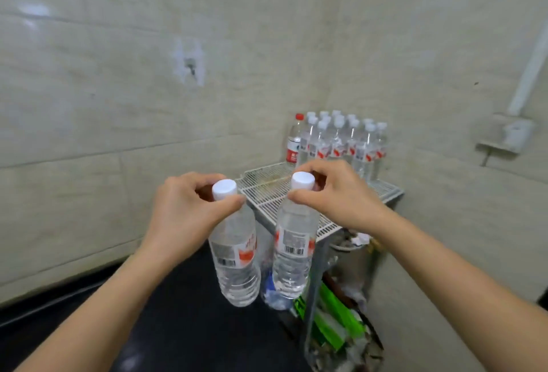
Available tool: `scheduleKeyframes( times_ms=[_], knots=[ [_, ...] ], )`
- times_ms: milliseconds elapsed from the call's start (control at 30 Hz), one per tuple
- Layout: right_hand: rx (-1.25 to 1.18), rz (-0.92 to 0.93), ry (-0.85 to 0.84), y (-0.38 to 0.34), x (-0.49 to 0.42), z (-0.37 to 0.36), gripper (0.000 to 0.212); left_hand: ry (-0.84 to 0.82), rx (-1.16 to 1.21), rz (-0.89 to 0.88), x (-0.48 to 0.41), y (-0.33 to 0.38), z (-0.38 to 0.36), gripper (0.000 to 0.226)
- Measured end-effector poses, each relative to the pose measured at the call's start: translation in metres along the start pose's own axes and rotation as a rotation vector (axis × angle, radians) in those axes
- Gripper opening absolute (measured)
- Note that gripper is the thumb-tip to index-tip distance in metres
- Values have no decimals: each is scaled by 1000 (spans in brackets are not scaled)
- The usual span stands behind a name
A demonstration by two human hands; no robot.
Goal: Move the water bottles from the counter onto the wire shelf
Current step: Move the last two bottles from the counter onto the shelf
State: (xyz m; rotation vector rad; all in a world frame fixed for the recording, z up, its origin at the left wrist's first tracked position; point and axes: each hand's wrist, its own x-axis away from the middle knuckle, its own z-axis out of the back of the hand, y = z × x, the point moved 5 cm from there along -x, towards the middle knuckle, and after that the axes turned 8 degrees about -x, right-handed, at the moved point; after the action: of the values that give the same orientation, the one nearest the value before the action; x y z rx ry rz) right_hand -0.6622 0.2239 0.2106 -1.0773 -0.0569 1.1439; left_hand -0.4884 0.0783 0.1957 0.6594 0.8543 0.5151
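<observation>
My left hand [186, 208] grips the neck of a clear water bottle [235, 262] with a white cap and red label. My right hand [338, 193] holds a second, matching bottle [293, 250] by its neck. Both bottles hang in the air in front of the white wire shelf [267, 190], just short of its near edge. At the shelf's far corner against the wall stand several white-capped bottles [347, 146] in rows, with one larger red-capped bottle [295, 141] on their left.
Tiled walls close in behind and to the right of the shelf. Below the shelf sit green packaging [332, 312] and other clutter. A dark floor [184, 327] lies lower left. A white pipe and bracket [516, 131] hang on the right wall.
</observation>
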Motion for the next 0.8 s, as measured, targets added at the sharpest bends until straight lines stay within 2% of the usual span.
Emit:
scheduleKeyframes(
  times_ms=[100,267,500,667,800],
  knots=[
    [-4,-32,54,23,-34,40,14,-44,88,-67,-48,17,-36,23],
    [32,-64,148,72,-77,95,18,-177,103,-145,-117,38,-107,11],
    [79,-89,193,144,-131,140,19,-256,148,-116,-181,52,-203,4],
    [189,-83,160,203,-167,165,24,-230,110,-54,-214,50,-265,5],
    [230,-26,40,246,-194,175,33,-203,8,-24,-236,44,-310,12]
  ],
)
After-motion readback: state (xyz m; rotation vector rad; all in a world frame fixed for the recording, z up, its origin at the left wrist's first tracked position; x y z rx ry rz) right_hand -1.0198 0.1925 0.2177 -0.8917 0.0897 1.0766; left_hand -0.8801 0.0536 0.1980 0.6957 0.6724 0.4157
